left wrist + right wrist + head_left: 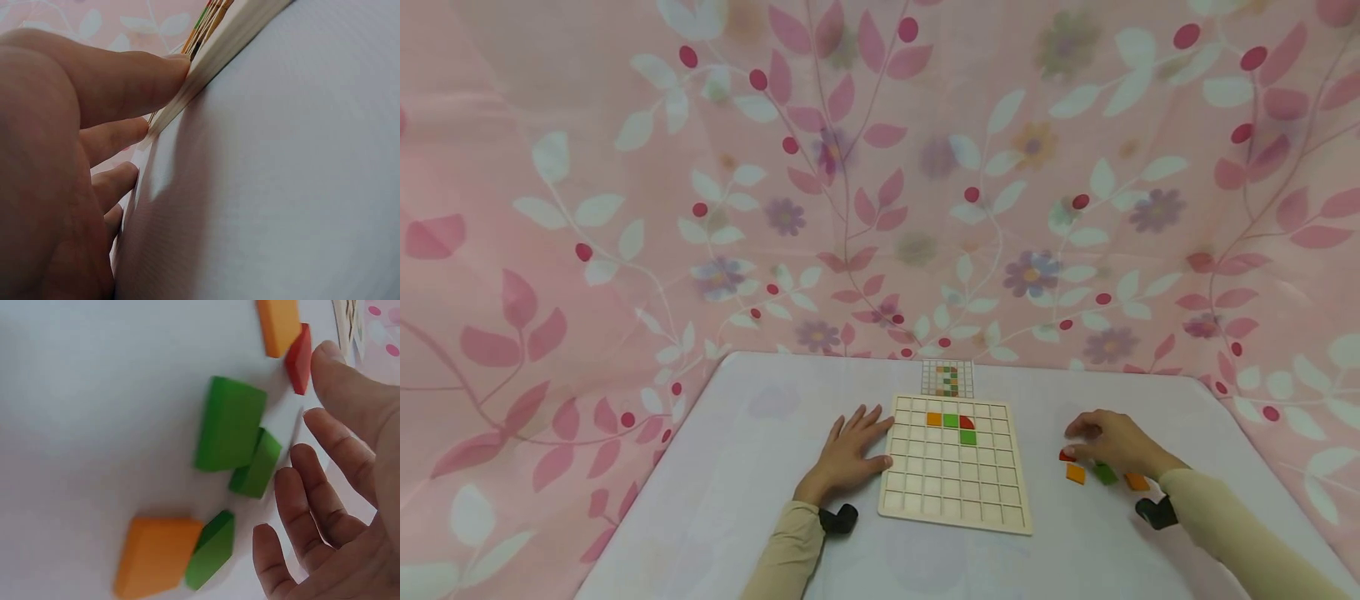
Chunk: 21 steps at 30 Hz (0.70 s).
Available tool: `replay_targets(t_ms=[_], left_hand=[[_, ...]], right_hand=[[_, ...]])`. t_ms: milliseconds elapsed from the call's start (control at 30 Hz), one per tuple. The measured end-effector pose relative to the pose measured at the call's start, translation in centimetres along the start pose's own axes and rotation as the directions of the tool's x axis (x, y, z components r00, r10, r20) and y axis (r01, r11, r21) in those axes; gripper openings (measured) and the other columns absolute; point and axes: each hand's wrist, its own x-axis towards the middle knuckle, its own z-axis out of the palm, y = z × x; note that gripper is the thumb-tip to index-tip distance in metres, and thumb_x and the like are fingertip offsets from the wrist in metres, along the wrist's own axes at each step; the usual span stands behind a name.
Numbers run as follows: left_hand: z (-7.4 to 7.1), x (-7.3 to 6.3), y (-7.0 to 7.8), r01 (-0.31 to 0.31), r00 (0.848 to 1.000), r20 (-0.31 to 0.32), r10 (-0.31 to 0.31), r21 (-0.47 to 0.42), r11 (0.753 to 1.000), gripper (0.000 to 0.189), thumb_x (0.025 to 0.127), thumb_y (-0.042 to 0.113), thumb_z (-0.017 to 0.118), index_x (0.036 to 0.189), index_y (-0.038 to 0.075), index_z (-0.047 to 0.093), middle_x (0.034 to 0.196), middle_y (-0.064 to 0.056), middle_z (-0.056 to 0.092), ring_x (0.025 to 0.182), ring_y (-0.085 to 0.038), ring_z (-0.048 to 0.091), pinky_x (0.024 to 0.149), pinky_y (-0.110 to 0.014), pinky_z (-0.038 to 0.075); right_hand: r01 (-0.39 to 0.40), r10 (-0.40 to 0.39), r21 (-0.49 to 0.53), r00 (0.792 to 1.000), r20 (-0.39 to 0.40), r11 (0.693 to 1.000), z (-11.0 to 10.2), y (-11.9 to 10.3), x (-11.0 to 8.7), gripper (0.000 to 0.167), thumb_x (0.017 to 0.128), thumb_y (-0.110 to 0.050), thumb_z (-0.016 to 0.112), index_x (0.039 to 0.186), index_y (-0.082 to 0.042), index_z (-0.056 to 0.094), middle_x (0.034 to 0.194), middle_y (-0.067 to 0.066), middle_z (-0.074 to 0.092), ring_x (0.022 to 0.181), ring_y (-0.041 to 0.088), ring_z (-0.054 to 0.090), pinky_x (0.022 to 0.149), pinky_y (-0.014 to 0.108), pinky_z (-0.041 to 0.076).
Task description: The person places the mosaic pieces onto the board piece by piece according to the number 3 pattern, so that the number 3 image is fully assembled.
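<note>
A pale wooden grid board (925, 479) lies on the table. In its upper rows sit an orange square (934, 419), a green square (951, 421), a red quarter-round piece (967, 422) and another green square (967, 437). My left hand (847, 457) lies spread at the board's left side, thumb and fingertip touching the edge. On the right, my right hand (1116, 442) hovers over loose pieces, fingers loosely bent. Its thumb is near a red piece (301, 359), with no grip visible. An orange piece (281, 325), green pieces (231, 425) and another orange square (162, 556) lie beside it.
Behind the board is a small printed pattern card (947, 379) with a coloured grid. A white cloth covers the table (760, 408). Pink floral fabric (880, 208) hangs along the table's back edge. Each wrist carries a black camera mount (839, 520).
</note>
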Motion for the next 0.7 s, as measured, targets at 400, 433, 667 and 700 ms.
replay_targets(t_ms=[400, 433, 667, 700], left_hand=[[-0.1, -0.1, 0.2, 0.000, 1.000, -0.011, 0.000, -0.022, 1.000, 0.067, 0.098, 0.036, 0.071, 0.158, 0.014, 0.052, 0.172, -0.013, 0.037, 0.164, -0.041, 0.021, 0.128, -0.071, 0.009], [-0.1, 0.0, 0.3, -0.001, 1.000, -0.012, 0.000, -0.021, 1.000, 0.067, 0.098, 0.036, 0.071, 0.158, 0.014, 0.052, 0.172, -0.013, 0.037, 0.163, -0.041, 0.021, 0.128, -0.071, 0.009], [-0.2, 0.0, 0.3, -0.001, 1.000, -0.008, 0.001, -0.018, 1.000, 0.067, 0.098, 0.036, 0.071, 0.158, 0.014, 0.052, 0.172, -0.014, 0.037, 0.163, -0.042, 0.021, 0.128, -0.072, 0.009], [-0.2, -0.1, 0.3, -0.001, 1.000, -0.007, 0.001, -0.018, 1.000, 0.067, 0.098, 0.036, 0.070, 0.158, 0.014, 0.052, 0.172, -0.014, 0.037, 0.163, -0.042, 0.021, 0.128, -0.072, 0.009]], right_hand=[[0.042, -0.042, -0.047, 0.999, 0.015, 0.998, -0.6, 0.6, -2.4, 0.035, 0.088, -0.038, 0.087, 0.110, -0.013, 0.075, 0.109, -0.001, 0.074, 0.100, 0.020, 0.064, 0.092, 0.048, 0.059], [0.045, -0.044, -0.042, 0.999, 0.019, 0.998, -0.6, 0.7, -2.5, 0.035, 0.088, -0.037, 0.087, 0.111, -0.013, 0.075, 0.109, -0.001, 0.074, 0.100, 0.019, 0.064, 0.091, 0.046, 0.059], [0.071, -0.072, 0.015, 0.997, 0.041, 0.997, -0.5, 1.3, -3.4, 0.035, 0.088, -0.030, 0.087, 0.114, -0.012, 0.074, 0.111, -0.001, 0.073, 0.095, 0.015, 0.065, 0.080, 0.024, 0.057], [0.064, -0.065, 0.024, 0.997, 0.047, 0.998, -0.4, 1.4, -3.5, 0.035, 0.088, -0.031, 0.087, 0.114, -0.012, 0.074, 0.112, -0.001, 0.073, 0.096, 0.015, 0.066, 0.080, 0.023, 0.057]])
